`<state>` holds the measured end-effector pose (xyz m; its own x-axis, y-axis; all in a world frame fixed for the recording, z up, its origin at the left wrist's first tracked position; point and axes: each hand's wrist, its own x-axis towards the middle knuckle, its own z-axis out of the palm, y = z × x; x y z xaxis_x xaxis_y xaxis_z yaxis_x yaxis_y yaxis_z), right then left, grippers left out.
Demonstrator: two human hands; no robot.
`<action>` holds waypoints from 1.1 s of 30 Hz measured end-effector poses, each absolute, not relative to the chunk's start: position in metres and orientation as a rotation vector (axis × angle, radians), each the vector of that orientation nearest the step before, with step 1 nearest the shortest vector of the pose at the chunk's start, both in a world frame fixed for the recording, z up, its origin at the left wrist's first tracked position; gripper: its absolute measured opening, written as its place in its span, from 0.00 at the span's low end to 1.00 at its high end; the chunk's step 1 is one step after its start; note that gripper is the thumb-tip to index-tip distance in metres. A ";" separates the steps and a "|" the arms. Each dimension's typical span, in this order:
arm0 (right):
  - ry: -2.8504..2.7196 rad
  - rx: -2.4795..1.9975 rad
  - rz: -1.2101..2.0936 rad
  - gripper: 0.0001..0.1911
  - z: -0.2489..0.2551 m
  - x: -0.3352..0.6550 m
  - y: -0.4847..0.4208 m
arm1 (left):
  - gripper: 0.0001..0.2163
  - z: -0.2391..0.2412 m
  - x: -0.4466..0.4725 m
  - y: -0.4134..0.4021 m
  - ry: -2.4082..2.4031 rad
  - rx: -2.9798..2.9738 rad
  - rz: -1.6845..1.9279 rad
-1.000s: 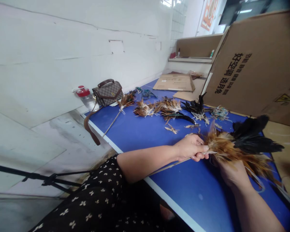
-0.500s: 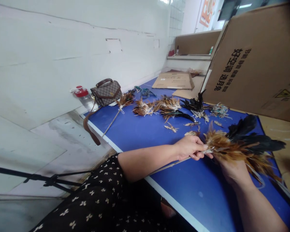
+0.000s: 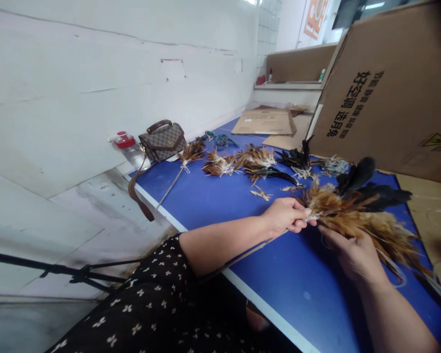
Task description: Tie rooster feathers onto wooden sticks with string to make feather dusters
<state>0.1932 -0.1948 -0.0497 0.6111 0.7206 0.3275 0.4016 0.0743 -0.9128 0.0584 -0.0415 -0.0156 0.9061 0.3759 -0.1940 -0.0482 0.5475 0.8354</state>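
Note:
My left hand (image 3: 288, 215) is closed around the neck of a feather duster (image 3: 375, 228), where pale binding gathers the feather bases. Its brown and golden feathers, with long black ones on top, fan out to the right. The thin stick (image 3: 255, 249) runs down-left beneath my left forearm. Under the feathers is my right hand (image 3: 353, 252), with one finger stretched towards the binding and its other fingers partly hidden. A pale strip (image 3: 399, 282) loops beside my right wrist. Another feather duster (image 3: 191, 152) lies farther left on the blue table (image 3: 191, 201).
Brown feather bunches (image 3: 220, 164), black feathers (image 3: 296, 159) and a tangle of pale strips (image 3: 332, 166) lie beyond my hands. A handbag (image 3: 163, 139) and a red-lidded bottle (image 3: 130, 149) stand by the wall. A large cardboard box (image 3: 397, 98) rises at right.
The feather duster's head has shifted slightly left, with its black feathers higher. My left hand has moved slightly up. More of my right hand shows below the feathers.

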 end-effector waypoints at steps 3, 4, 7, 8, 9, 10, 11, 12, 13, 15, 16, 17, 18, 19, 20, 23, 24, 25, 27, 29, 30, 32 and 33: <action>-0.874 -1.506 0.557 0.23 -0.045 0.191 -0.198 | 0.20 -0.012 0.058 -0.037 0.380 0.959 0.270; -0.859 -1.541 0.539 0.24 -0.044 0.191 -0.199 | 0.18 -0.012 0.058 -0.036 0.372 0.962 0.255; -0.894 -1.643 0.427 0.27 -0.043 0.190 -0.199 | 0.14 -0.013 0.058 -0.037 0.344 0.968 0.200; -0.915 -1.652 0.403 0.27 -0.043 0.191 -0.199 | 0.13 -0.013 0.058 -0.037 0.339 0.968 0.179; -0.936 -1.652 0.390 0.27 -0.043 0.191 -0.199 | 0.13 -0.014 0.057 -0.037 0.334 0.967 0.158; -0.952 -1.653 0.381 0.27 -0.044 0.191 -0.199 | 0.12 -0.014 0.057 -0.036 0.329 0.965 0.140; -0.959 -1.655 0.367 0.27 -0.044 0.190 -0.199 | 0.12 -0.015 0.057 -0.036 0.324 0.964 0.127; -0.965 -1.656 0.356 0.27 -0.043 0.190 -0.198 | 0.12 -0.015 0.057 -0.035 0.316 0.963 0.117; -0.975 -1.660 0.351 0.27 -0.043 0.189 -0.198 | 0.12 -0.016 0.057 -0.034 0.309 0.963 0.111; -0.993 -1.662 0.330 0.27 -0.041 0.188 -0.197 | 0.13 -0.016 0.056 -0.033 0.297 0.964 0.096; -1.005 -1.663 0.324 0.28 -0.040 0.187 -0.196 | 0.12 -0.016 0.056 -0.032 0.292 0.966 0.087; -1.016 -1.662 0.319 0.28 -0.040 0.187 -0.195 | 0.12 -0.016 0.056 -0.032 0.290 0.967 0.080; -1.024 -1.659 0.317 0.28 -0.039 0.187 -0.195 | 0.13 -0.016 0.056 -0.032 0.289 0.967 0.078; -1.026 -1.655 0.314 0.29 -0.038 0.186 -0.194 | 0.13 -0.017 0.056 -0.031 0.288 0.965 0.081; -1.024 -1.651 0.314 0.28 -0.038 0.186 -0.194 | 0.13 -0.017 0.056 -0.032 0.287 0.963 0.086; -0.994 -1.646 0.315 0.27 -0.036 0.184 -0.192 | 0.15 -0.018 0.057 -0.033 0.306 0.952 0.123; -0.974 -1.643 0.315 0.26 -0.036 0.183 -0.192 | 0.15 -0.018 0.057 -0.034 0.320 0.946 0.145; -0.951 -1.638 0.316 0.26 -0.036 0.183 -0.192 | 0.16 -0.018 0.058 -0.035 0.335 0.940 0.168; -0.901 -1.626 0.330 0.27 -0.037 0.182 -0.191 | 0.16 -0.017 0.058 -0.036 0.353 0.927 0.205; -0.858 -1.614 0.368 0.28 -0.041 0.183 -0.191 | 0.17 -0.014 0.058 -0.036 0.351 0.917 0.224; -0.841 -1.598 0.395 0.28 -0.044 0.184 -0.191 | 0.18 -0.012 0.057 -0.036 0.349 0.914 0.227; -0.816 -1.538 0.460 0.27 -0.051 0.187 -0.190 | 0.18 -0.008 0.055 -0.036 0.340 0.910 0.227; -0.810 -1.507 0.485 0.27 -0.054 0.188 -0.190 | 0.18 -0.006 0.055 -0.035 0.335 0.907 0.223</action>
